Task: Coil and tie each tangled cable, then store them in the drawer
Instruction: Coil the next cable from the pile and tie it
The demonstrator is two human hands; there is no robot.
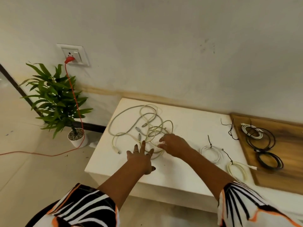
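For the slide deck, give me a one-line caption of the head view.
Left hand spread open and right hand pinching the tangled cables on the white table, two tied coils beside them.
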